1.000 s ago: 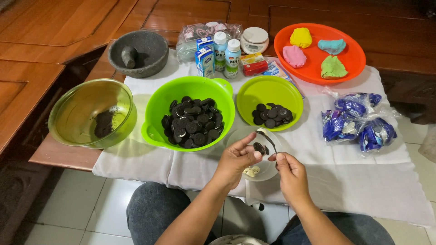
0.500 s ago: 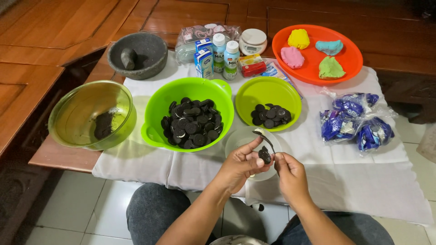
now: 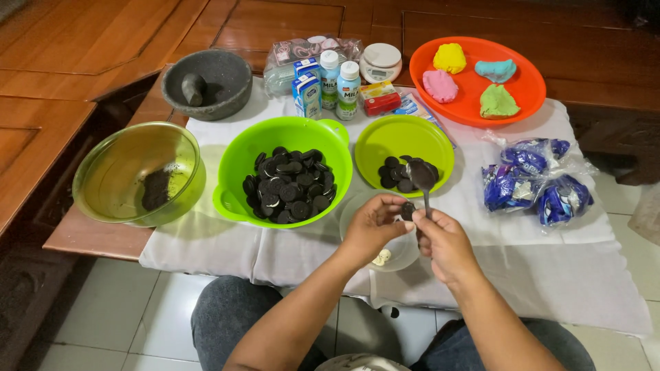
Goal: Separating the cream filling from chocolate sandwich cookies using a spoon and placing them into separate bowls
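The spoon (image 3: pixel 422 180) in her right hand (image 3: pixel 445 242) has swung upright from the cookie (image 3: pixel 408 210) pinched in the left hand (image 3: pixel 371 227) over the clear bowl (image 3: pixel 405 251), so the cream looks scraped off.

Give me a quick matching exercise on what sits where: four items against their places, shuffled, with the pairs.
Items:
1. spoon
2. dark biscuit half
3. dough lumps
4. pestle

Places:
A. in the stone mortar
B. in the left hand
C. on the orange plate
D. in the right hand

Pairs: 1-D, 2-B, 3-C, 4-A
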